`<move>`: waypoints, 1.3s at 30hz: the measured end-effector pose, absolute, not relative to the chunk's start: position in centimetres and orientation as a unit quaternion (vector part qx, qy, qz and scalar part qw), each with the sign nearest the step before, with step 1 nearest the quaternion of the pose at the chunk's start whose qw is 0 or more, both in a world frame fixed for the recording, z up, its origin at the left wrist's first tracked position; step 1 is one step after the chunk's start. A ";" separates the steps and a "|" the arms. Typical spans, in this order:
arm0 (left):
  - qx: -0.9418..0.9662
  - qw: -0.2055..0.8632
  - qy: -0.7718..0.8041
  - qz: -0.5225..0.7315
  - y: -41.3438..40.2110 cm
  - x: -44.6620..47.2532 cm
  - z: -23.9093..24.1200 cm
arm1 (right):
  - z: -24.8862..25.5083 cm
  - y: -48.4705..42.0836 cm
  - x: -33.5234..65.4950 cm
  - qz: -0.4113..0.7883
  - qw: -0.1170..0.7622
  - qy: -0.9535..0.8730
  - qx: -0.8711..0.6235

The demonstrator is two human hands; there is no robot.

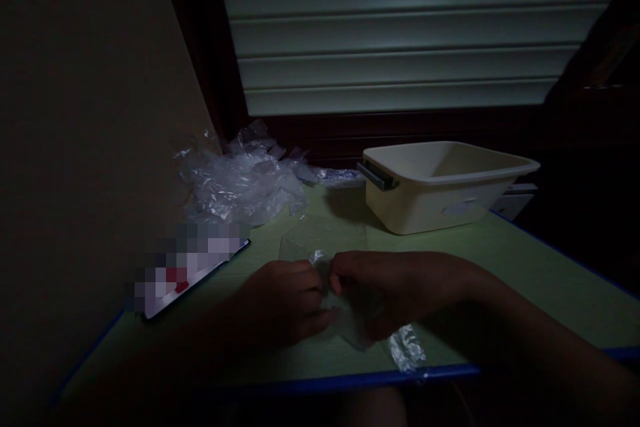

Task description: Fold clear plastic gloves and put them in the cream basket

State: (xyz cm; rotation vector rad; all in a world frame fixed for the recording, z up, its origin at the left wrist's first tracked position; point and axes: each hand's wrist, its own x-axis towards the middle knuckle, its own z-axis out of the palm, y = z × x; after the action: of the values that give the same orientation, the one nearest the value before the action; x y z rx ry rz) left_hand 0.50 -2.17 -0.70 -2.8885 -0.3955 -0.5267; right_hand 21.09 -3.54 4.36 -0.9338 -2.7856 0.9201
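Observation:
A clear plastic bag [325, 233] lies on the green table, partly under both hands. My left hand [287, 300] has its fingers curled on the bag's left side. My right hand [400, 283] is bent over the bag from the right, its thumb and fingers pinched on the film. Between the hands the plastic looks crumpled and shiny. A silvery crinkled piece of plastic [407, 347] lies beside my right hand at the front edge; whether it belongs to the same bag I cannot tell. The picture is dim, so the fingertips are hard to make out.
A heap of clear plastic bags [245, 180] is piled at the back left. A cream plastic bin [430, 200] with a dark handle stands at the back right. A tablet-like device [195, 273], its screen blurred, lies at the left. The green table [540, 287] has a blue edge.

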 end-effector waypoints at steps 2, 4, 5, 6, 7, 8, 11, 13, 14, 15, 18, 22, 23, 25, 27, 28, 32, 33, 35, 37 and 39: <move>-0.972 0.090 -0.131 -0.174 -2.2 0.5 -0.7 | 4.4 -3.5 21.0 0.305 0.033 -0.898 -0.315; -0.971 0.094 -0.130 -0.180 -2.2 0.6 -0.7 | 4.3 -3.4 21.1 0.327 0.039 -0.890 -0.315; -0.969 0.101 -0.130 -0.185 -2.2 0.6 -0.7 | 4.2 -3.3 21.1 0.335 0.042 -0.888 -0.313; -0.967 0.110 -0.131 -0.188 -2.3 0.6 -0.6 | 4.1 -3.2 21.3 0.339 0.042 -0.887 -0.309; -0.966 0.119 -0.133 -0.189 -2.3 0.7 -0.6 | 4.0 -3.1 21.4 0.339 0.040 -0.888 -0.307; -0.965 0.126 -0.135 -0.187 -2.3 0.7 -0.5 | 3.8 -3.0 21.5 0.337 0.036 -0.890 -0.305; -0.966 0.128 -0.144 -0.173 -2.4 0.7 -0.4 | 3.5 -2.7 21.8 0.339 0.031 -0.889 -0.305; -0.966 0.127 -0.145 -0.173 -2.5 0.7 -0.4 | 3.5 -2.6 21.9 0.345 0.031 -0.883 -0.316; -0.967 0.126 -0.144 -0.170 -2.5 0.6 -0.5 | 3.6 -2.6 21.9 0.346 0.032 -0.880 -0.323; -0.968 0.124 -0.142 -0.166 -2.6 0.6 -0.5 | 3.7 -2.6 21.9 0.347 0.030 -0.878 -0.329; -0.972 0.125 -0.133 -0.145 -2.7 0.6 -0.4 | 3.9 -2.5 21.9 0.359 0.028 -0.866 -0.345; -0.975 0.128 -0.132 -0.126 -3.0 0.8 -0.2 | 3.8 -2.2 22.0 0.424 0.027 -0.826 -0.370; -0.975 0.127 -0.131 -0.123 -3.1 0.9 -0.1 | 3.7 -2.1 22.0 0.430 0.028 -0.822 -0.372; -0.976 0.125 -0.133 -0.114 -3.2 0.9 0.0 | 3.6 -1.9 22.1 0.411 0.030 -0.830 -0.376; -0.977 0.122 -0.141 -0.101 -3.2 0.9 0.1 | 3.5 -1.8 22.2 0.376 0.032 -0.843 -0.384; -0.977 0.120 -0.147 -0.094 -3.3 0.9 0.1 | 3.6 -1.8 22.2 0.356 0.033 -0.849 -0.390; -0.978 0.110 -0.155 -0.082 -3.3 0.9 0.2 | 3.8 -1.9 22.3 0.307 0.033 -0.851 -0.426; -0.978 0.109 -0.157 -0.083 -3.4 0.9 0.2 | 3.9 -2.0 22.3 0.304 0.032 -0.848 -0.433; -0.978 0.107 -0.158 -0.085 -3.4 1.0 0.3 | 4.0 -2.1 22.3 0.298 0.031 -0.844 -0.444; -0.978 0.107 -0.157 -0.085 -3.5 1.0 0.3 | 4.0 -2.2 22.3 0.292 0.032 -0.844 -0.449; -0.978 0.108 -0.155 -0.086 -3.5 0.9 0.3 | 3.9 -2.2 22.3 0.284 0.036 -0.844 -0.454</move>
State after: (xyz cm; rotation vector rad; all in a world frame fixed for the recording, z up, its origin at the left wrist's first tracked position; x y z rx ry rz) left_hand 0.93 -3.49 0.32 -2.8785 -0.4549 -0.2529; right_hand 22.26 -2.21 3.93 -1.3946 -2.5922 0.8717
